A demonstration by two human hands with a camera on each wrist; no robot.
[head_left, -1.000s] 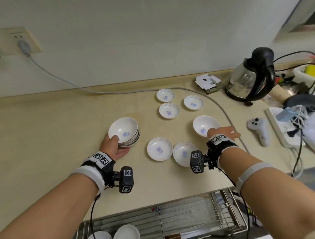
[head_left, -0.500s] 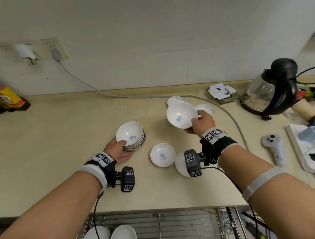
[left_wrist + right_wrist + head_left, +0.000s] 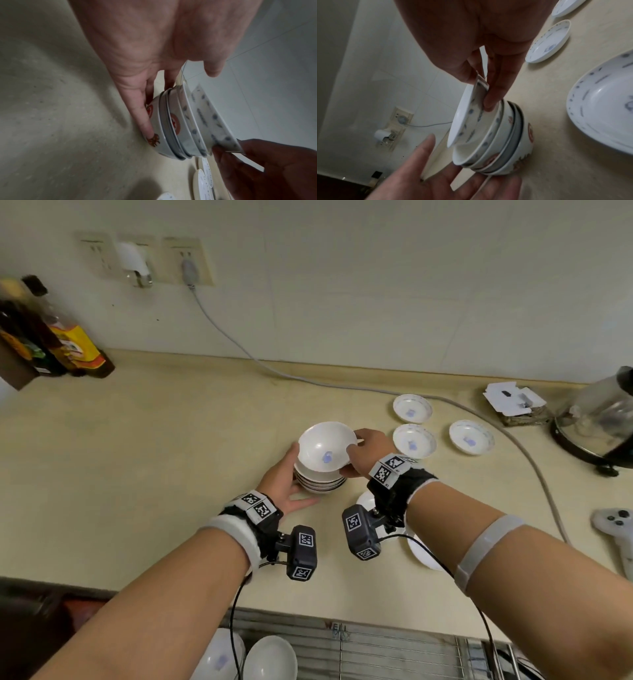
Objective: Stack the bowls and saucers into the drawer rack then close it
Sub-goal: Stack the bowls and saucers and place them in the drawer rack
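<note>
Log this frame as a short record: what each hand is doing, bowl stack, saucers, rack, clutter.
right hand: pinches the rim of a tilted white bowl, lowering it onto the bowl stack
left hand: fingers straight against the side of the bowl stack
bowl seating: not nested yet; the far edge stands clear of the stack in the right wrist view
saucers: three lie singly at the back right; more are partly hidden under the right wrist
drawer rack: open, two bowls inside at left
clutter: kettle, controller, bottles
</note>
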